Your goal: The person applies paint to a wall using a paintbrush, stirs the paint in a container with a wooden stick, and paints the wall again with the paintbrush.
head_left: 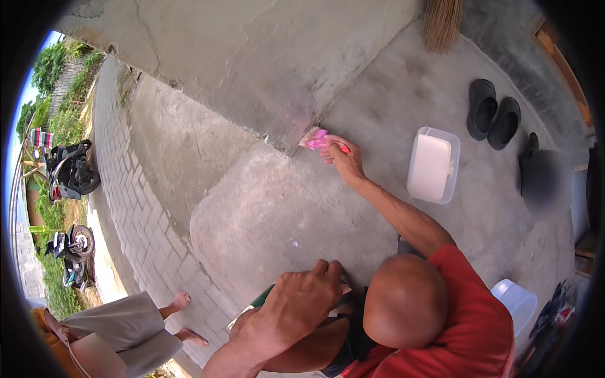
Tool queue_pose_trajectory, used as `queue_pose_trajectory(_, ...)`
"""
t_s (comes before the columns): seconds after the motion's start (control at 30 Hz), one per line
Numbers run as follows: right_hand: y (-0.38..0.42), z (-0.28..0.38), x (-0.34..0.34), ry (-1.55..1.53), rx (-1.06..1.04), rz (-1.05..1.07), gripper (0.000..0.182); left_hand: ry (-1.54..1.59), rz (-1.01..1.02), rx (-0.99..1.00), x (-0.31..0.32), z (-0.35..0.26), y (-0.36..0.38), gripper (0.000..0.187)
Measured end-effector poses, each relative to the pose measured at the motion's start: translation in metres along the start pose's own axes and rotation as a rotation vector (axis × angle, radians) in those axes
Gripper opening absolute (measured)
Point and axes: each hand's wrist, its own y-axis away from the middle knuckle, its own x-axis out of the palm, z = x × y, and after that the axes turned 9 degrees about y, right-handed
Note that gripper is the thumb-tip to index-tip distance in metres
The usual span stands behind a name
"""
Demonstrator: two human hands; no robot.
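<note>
My right hand (343, 157) grips a small paintbrush (317, 139) with pink on its body and red at the handle end. Its pale bristles meet the edge of a raised concrete slab (252, 69), close to the corner. Right of that hand, a clear plastic tub (433, 166) holds a whitish, smooth substance. My left hand (302, 299) hangs in front of me over my bent leg, back upward. Its fingers are loosely bent, their tips partly hidden, and no held thing shows. My bare knee (406, 302) rises between my arms.
Black slippers (493, 114) and a broom (441, 25) lie beyond the tub. A translucent container (513, 302) stands at lower right. Another person's legs (135, 331) are at lower left. Motorbikes (72, 170) are parked past the paving (142, 195).
</note>
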Motion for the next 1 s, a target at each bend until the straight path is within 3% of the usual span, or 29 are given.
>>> queue_pose_trajectory(0.1, -0.002, -0.004, -0.009, -0.004, 0.156, 0.002, 0.032, -0.008, 0.018, -0.023, 0.001, 0.001, 0.0, 0.036)
queue_pose_trajectory(0.27, -0.046, 0.0, -0.02, -0.049, -0.033, -0.161, 0.028, 0.012, -0.034, 0.0, 0.004, 0.0, 0.003, 0.036)
queue_pose_trajectory(0.37, -0.043, 0.001, -0.024, -0.101, -0.128, -0.282, 0.029, 0.012, 0.007, -0.045, 0.002, -0.001, 0.006, 0.036)
queue_pose_trajectory(0.5, -0.019, -0.015, -0.005, -0.029, -0.158, -0.287, 0.03, -0.007, 0.013, -0.011, -0.003, -0.006, 0.005, 0.036)
queue_pose_trajectory(0.57, 0.0, -0.021, 0.008, -0.02, -0.085, -0.09, 0.03, -0.006, 0.003, 0.008, -0.002, -0.006, 0.003, 0.035)
queue_pose_trajectory(0.7, 0.012, -0.023, 0.004, -0.041, 0.049, 0.098, 0.03, -0.012, 0.039, -0.057, -0.002, -0.004, -0.004, 0.038)
queue_pose_trajectory(0.9, -0.054, -0.003, -0.035, -0.043, 0.037, -0.107, 0.029, 0.013, 0.028, -0.101, -0.002, -0.003, -0.003, 0.039)
queue_pose_trajectory(1.0, -0.067, -0.001, -0.043, -0.147, -0.106, -0.299, 0.03, 0.039, 0.032, -0.108, -0.004, -0.005, -0.002, 0.04)
